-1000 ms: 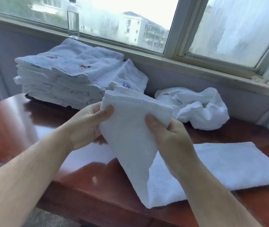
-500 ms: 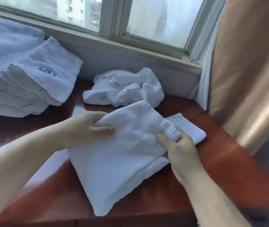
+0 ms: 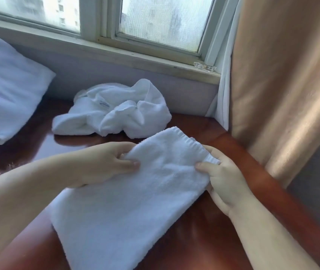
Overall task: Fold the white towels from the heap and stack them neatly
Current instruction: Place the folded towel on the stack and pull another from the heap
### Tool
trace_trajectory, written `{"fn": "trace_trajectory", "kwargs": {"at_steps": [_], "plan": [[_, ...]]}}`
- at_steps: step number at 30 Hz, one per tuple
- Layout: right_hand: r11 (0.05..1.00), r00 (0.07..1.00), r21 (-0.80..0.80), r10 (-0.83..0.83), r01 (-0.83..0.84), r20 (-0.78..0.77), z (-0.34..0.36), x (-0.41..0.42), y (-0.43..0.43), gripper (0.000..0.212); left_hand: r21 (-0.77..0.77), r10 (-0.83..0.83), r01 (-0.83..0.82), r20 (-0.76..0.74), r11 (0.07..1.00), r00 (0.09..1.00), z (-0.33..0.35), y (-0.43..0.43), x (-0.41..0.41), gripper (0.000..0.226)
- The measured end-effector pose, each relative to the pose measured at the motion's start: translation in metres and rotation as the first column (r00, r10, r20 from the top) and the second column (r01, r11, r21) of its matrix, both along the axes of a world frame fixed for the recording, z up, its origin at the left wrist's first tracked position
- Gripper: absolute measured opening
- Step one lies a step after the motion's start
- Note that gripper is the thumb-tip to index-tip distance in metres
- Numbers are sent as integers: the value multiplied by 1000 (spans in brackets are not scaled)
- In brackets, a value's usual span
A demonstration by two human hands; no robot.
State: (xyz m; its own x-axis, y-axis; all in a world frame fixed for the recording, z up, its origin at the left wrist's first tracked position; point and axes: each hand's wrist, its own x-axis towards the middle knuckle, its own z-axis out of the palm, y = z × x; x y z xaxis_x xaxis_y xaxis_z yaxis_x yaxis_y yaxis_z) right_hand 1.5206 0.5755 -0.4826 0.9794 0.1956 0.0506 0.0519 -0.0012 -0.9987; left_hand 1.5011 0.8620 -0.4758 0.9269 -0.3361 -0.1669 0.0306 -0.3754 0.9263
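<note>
Head view: your left hand (image 3: pixel 104 164) and right hand (image 3: pixel 223 184) pinch the white towel's (image 3: pixel 135 201) far corners; its length trails back from your fingers (image 3: pixel 128 164).

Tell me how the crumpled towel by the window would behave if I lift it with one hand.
Probably floppy: the crumpled towel lies in soft folds, so it should sag and unfurl. Likely light for its bulk, since the folds look airy. It should hardly slip: the terry looks rough.

Both bare forearms reach in from the near side, the left hand (image 3: pixel 104 164) and right hand (image 3: pixel 225 180) each pinching a far corner of the towel (image 3: pixel 135 201) between thumb and curled fingers.
</note>
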Motion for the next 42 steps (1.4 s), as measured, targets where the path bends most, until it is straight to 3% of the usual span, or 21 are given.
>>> {"fn": "trace_trajectory", "kwargs": {"at_steps": [4, 8, 10, 13, 16, 20, 25, 27, 29, 30, 32, 34, 37, 40, 42], "plan": [[994, 995, -48, -97, 97, -2, 0, 32, -26, 43, 62, -30, 29, 22, 998, 999, -2, -26, 21, 35], [974, 980, -114, -199, 198, -1, -3, 68, -43, 47, 258, -81, 49, 114, 965, 990, -1, -39, 39, 71], [961, 973, -156, -229, 229, 22, -4, 84, -46, 48, 275, -75, 27, 166, 961, 983, -3, -45, 47, 80], [949, 965, -178, -247, 259, 86, -1, 104, -48, 49, 256, -55, -6, 230, 967, 972, -6, -52, 56, 75], [925, 943, -187, -316, 331, 107, -3, 121, -52, 44, 343, -58, -35, 255, 939, 965, -9, -55, 63, 63], [782, 894, -438, -420, 444, 157, -22, 125, -55, 37, 458, -106, -20, 247, 889, 963, -20, -55, 65, 58], [736, 941, -613, -337, 287, 35, 1, 139, -55, 52, 456, -134, 6, 248, 890, 959, -21, -55, 68, 62], [660, 950, -720, -311, 214, -3, 20, 149, -54, 72, 443, -138, 15, 248, 896, 959, -22, -56, 68, 63], [512, 963, -851, -266, 114, -31, 35, 158, -48, 92, 432, -141, 18, 255, 902, 957, -23, -56, 67, 62], [429, 969, -901, -242, 66, -44, 39, 160, -44, 95, 428, -136, 15, 254, 904, 958, -23, -56, 66, 62], [326, 984, -945, -178, 30, -30, 41, 164, -35, 75, 420, -128, 11, 250, 907, 960, -21, -55, 64, 60], [342, 998, -939, -49, 47, 32, 37, 167, -30, 46, 415, -134, 17, 254, 910, 958, -19, -55, 62, 58], [463, 988, -880, 50, 108, 147, 27, 169, -30, 13, 376, -140, 23, 287, 926, 948, -18, -56, 62, 55], [623, 986, -776, 44, 99, 161, 22, 171, -33, 3, 374, -145, 25, 297, 927, 944, -17, -59, 63, 59], [705, 986, -705, 47, 78, 157, 23, 171, -33, 9, 384, -150, 27, 294, 923, 944, -18, -59, 64, 59]]}}
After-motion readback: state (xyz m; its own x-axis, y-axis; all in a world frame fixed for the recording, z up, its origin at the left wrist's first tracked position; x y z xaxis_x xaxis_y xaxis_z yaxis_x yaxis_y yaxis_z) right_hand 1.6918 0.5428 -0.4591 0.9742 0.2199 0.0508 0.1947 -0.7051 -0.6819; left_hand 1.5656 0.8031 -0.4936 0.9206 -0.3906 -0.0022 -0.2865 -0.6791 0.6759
